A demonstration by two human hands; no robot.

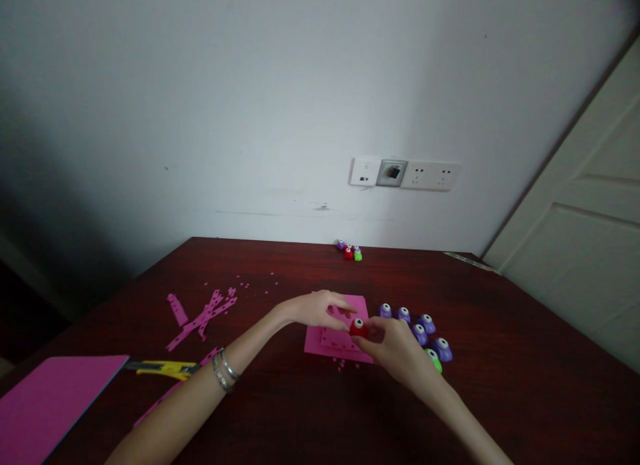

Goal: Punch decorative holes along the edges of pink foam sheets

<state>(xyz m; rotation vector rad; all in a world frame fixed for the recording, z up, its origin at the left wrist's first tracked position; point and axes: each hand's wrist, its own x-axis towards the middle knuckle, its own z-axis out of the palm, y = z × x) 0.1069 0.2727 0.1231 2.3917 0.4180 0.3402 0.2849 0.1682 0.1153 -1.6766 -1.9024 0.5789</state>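
Note:
My right hand (395, 348) grips a small red craft punch (357, 327) between thumb and fingers, above the pink paper (314, 343). My left hand (317, 309) reaches over the same paper from the left. Its fingers are apart, with the thumb tip close to the punch; whether it touches cannot be made out. A smaller pink piece with punched holes (333, 343) lies on the sheet beneath the hands. Beside my right hand stand several purple punches (421, 333) and a green punch (434, 360), the latter partly hidden.
Punched pink strips (205, 320) and loose bits lie at left. A yellow utility knife (167, 369) rests beside a large pink sheet (60, 398). More punches (349, 253) stand at the table's back edge. Sockets (433, 175) are on the wall.

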